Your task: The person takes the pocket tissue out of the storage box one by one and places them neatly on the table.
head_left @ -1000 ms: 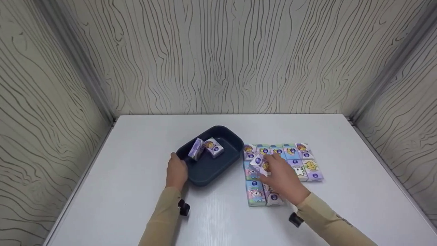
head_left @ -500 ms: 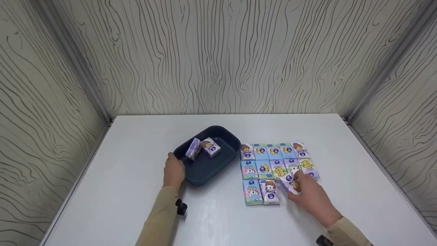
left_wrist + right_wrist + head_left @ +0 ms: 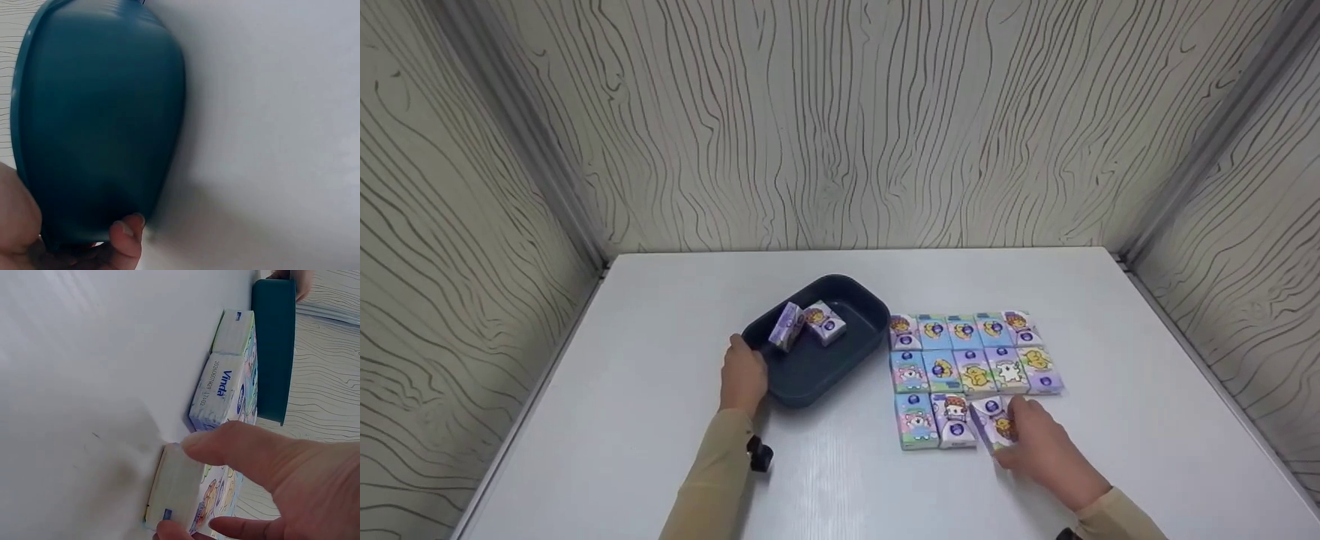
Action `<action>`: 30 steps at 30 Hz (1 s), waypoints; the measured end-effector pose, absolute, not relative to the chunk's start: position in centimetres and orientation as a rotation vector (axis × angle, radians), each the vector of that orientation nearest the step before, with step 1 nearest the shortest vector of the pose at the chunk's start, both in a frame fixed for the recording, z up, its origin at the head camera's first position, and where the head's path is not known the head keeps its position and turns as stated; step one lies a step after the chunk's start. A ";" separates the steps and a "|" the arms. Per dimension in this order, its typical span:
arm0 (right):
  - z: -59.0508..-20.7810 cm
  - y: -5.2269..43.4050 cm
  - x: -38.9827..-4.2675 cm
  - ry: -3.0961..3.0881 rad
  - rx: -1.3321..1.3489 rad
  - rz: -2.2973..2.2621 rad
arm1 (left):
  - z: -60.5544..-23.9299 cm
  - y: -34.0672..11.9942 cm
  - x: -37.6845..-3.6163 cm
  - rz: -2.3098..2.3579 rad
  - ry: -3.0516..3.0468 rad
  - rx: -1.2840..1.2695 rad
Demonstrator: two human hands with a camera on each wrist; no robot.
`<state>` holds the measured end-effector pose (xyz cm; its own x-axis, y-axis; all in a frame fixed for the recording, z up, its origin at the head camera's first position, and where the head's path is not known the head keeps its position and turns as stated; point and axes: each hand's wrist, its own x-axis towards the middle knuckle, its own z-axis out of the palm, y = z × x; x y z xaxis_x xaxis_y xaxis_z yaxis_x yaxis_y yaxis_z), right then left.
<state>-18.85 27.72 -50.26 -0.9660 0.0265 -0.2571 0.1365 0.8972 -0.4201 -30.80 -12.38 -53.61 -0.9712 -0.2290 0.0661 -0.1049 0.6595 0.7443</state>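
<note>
A small pocket tissue pack [image 3: 992,418], white and purple with a cartoon print, is held by my right hand [image 3: 1046,446] at the front of the pack grid. In the right wrist view the thumb presses one side of that tissue pack [image 3: 179,486] and fingertips the other. It sits slightly turned, a narrow gap from the neighbouring "Vinda" pack [image 3: 216,389]. My left hand [image 3: 744,377] grips the near left end of a dark teal tub [image 3: 829,375]. Fingers [image 3: 125,239] curl at the tub's end in the left wrist view. Two tissue packs [image 3: 825,322] lie inside it.
Right of the tub, several tissue packs [image 3: 941,371] lie flat, side by side in two full rows. A shorter front row [image 3: 916,422] lies nearest me. The white table [image 3: 660,315] is bounded by wood-patterned panels [image 3: 840,135] at the back and sides.
My right hand has carried the tissue pack from above the grid, rightward and toward me, then lowered it beside the front row. My left hand has stayed on the tub.
</note>
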 end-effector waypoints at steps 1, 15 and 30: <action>-50.2 27.7 -18.9 2.816 0.111 -0.641 | -53.7 -12.4 -30.8 -1.208 -2.716 0.277; -50.6 27.2 -19.3 2.893 0.056 -0.605 | -53.8 -12.5 -30.9 -1.218 -2.738 0.282; -47.7 26.1 -20.2 2.959 0.005 -0.557 | -53.7 -12.2 -30.9 -1.197 -2.724 0.277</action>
<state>-20.16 26.12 -47.72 -0.9915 -0.0208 -0.1288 0.0274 0.9318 -0.3619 -30.87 -12.24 -53.72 -0.9711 -0.2294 0.0656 -0.1068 0.6638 0.7403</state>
